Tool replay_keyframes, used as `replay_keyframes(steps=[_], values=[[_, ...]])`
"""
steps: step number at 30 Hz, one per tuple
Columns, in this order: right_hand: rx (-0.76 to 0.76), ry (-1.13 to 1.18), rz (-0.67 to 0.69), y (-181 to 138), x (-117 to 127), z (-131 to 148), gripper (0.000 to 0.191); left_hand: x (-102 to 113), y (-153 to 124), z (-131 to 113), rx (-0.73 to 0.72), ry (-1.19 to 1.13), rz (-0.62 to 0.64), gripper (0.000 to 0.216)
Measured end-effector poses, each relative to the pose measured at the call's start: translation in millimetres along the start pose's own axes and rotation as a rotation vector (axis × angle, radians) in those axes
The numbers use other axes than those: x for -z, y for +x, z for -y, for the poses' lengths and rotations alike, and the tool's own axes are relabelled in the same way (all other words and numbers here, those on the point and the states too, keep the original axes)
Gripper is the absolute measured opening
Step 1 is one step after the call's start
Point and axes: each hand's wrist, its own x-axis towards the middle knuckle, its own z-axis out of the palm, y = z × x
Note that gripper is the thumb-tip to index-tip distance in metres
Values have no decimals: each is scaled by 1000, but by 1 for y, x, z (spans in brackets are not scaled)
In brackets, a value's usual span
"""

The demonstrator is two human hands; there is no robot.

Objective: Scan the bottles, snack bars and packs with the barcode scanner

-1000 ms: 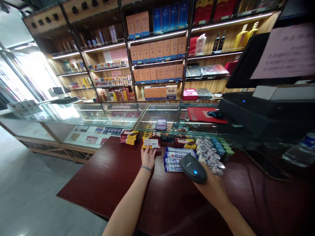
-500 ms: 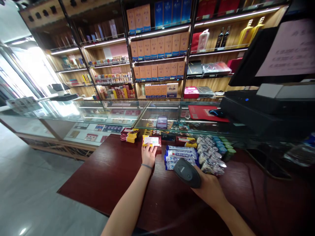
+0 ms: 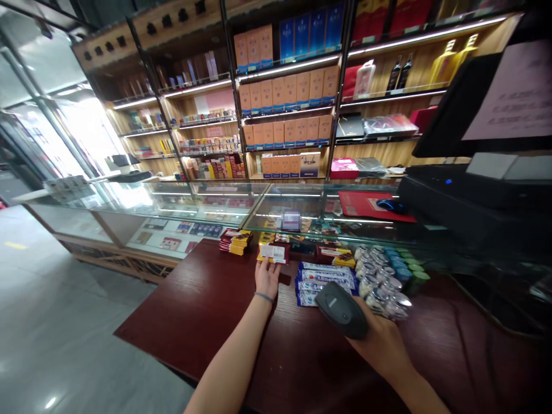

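Note:
My left hand (image 3: 267, 278) reaches forward over the dark red counter (image 3: 202, 313) and its fingers rest on a small red and yellow pack with a white label (image 3: 273, 253). My right hand (image 3: 379, 342) is wrapped round a black handheld barcode scanner (image 3: 341, 309), whose head points toward the goods. Just ahead of the scanner lie blue and white packets (image 3: 323, 277) in a stack. Right of them stand several small silver-capped jars (image 3: 379, 279).
A stack of red and yellow bars (image 3: 235, 241) lies left of the pack. Glass display cases (image 3: 194, 201) run behind the counter, with shelves of orange boxes (image 3: 287, 86) and bottles beyond. A black till and monitor (image 3: 474, 190) stand at right, beside a red mat with a mouse (image 3: 388, 204).
The view has shifted slightly leftward. My left hand stays on the labelled pack. The scanner's blue light, seen one second ago, no longer shows, and the scanner sits a little lower and nearer me.

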Motion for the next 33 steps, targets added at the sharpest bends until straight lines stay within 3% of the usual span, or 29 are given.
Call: replay_keyframes(steps=[6,10,14,19,22,24,27,30,33], values=[[4,-33,-66,-2,-4,-4,33,-4,3,-7,-22,-1,-30,14],[-42,-59,-125,-3,-6,-10,36,-14,4,-25,-146,50,27,20],[22,-84,-159,-3,-8,-15,32,-21,12,-54,-345,98,-9,22],[-96,-82,-125,-6,-11,-10,31,-22,27,-107,-720,306,-91,17],[-109,-50,-124,-8,-15,-10,31,-18,31,-142,-863,550,-6,16],[-112,-39,-134,-9,-16,-12,31,-13,30,-160,-853,712,98,22],[-110,-23,-137,-8,-16,-12,31,-7,31,-176,-728,877,210,34],[-125,-19,-141,-7,-14,-9,31,-3,37,-179,-609,937,242,38],[-115,-16,-162,-7,-13,-7,31,-2,47,-178,-598,1048,300,38]])
